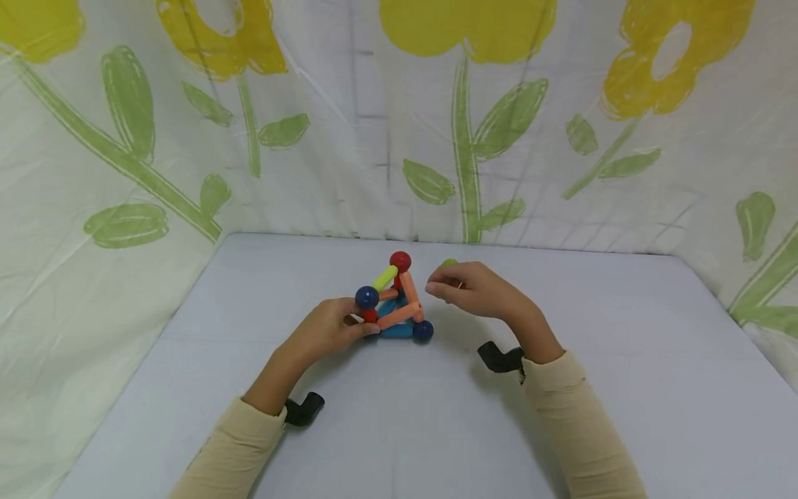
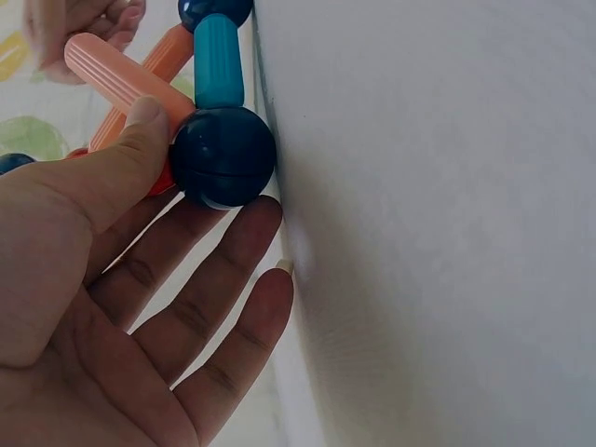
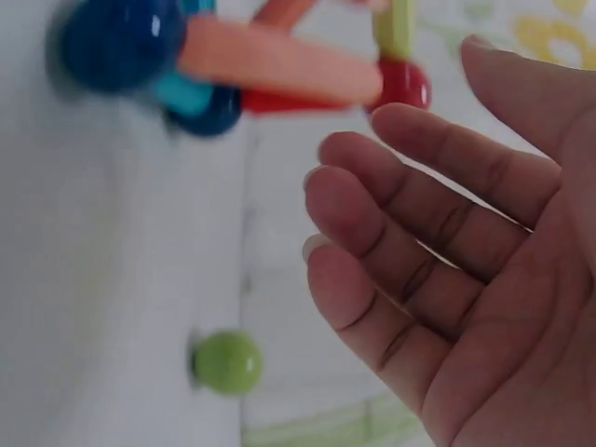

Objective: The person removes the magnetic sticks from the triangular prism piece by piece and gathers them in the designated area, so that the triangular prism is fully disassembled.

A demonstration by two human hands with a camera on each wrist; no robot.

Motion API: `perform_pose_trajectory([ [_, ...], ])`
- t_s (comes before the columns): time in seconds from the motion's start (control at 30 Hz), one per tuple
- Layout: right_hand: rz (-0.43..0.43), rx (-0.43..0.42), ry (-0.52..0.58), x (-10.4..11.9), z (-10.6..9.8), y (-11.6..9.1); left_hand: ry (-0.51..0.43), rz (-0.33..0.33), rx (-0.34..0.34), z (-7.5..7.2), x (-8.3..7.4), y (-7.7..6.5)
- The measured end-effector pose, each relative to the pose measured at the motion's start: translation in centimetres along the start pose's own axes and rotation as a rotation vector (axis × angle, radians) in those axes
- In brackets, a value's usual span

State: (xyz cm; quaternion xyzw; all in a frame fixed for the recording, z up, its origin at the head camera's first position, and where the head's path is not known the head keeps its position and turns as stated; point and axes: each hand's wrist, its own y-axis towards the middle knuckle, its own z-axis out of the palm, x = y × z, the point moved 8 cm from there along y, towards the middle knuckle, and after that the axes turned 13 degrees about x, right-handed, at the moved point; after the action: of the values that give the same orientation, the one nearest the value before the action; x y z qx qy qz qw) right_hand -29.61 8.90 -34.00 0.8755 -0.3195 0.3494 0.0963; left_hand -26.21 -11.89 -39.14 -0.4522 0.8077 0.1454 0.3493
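A frame of magnetic sticks and balls point(image 1: 399, 317) stands on the table. It has blue sticks point(image 1: 397, 330) at its base, orange and red sticks rising from it, and a lime stick point(image 1: 384, 278) between a dark blue ball point(image 1: 366, 297) and a red ball point(image 1: 400, 261) at the top. My left hand point(image 1: 327, 329) grips its near left corner. In the left wrist view the thumb point(image 2: 144, 126) presses at an orange stick beside a dark blue ball point(image 2: 223, 158). My right hand point(image 3: 466, 251), fingers loosely bent and holding nothing, hovers to the frame's right.
A green ball point(image 3: 228, 362) lies on the table behind the right hand, mostly hidden by it in the head view. The white table point(image 1: 393, 416) reaches a flower-printed curtain point(image 1: 312, 173) at the back. A black wrist mount point(image 1: 499, 357) sticks out from each sleeve.
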Motion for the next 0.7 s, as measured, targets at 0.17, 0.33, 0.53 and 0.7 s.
perform_pose_trajectory([
  [0.17,-0.139,0.054,-0.091,3.0,2.4,1.5,-0.003,0.022,0.009,0.0,-0.1,0.0],
  [0.33,-0.161,0.167,-0.192,4.0,4.4,2.2,-0.006,0.032,0.004,0.0,-0.1,0.0],
  [0.53,-0.157,0.432,-0.045,3.8,5.6,0.9,0.004,0.069,-0.004,0.0,-0.4,0.0],
  [0.7,-0.059,0.335,-0.099,2.4,4.1,0.4,0.007,0.070,-0.004,-0.1,-0.3,0.0],
])
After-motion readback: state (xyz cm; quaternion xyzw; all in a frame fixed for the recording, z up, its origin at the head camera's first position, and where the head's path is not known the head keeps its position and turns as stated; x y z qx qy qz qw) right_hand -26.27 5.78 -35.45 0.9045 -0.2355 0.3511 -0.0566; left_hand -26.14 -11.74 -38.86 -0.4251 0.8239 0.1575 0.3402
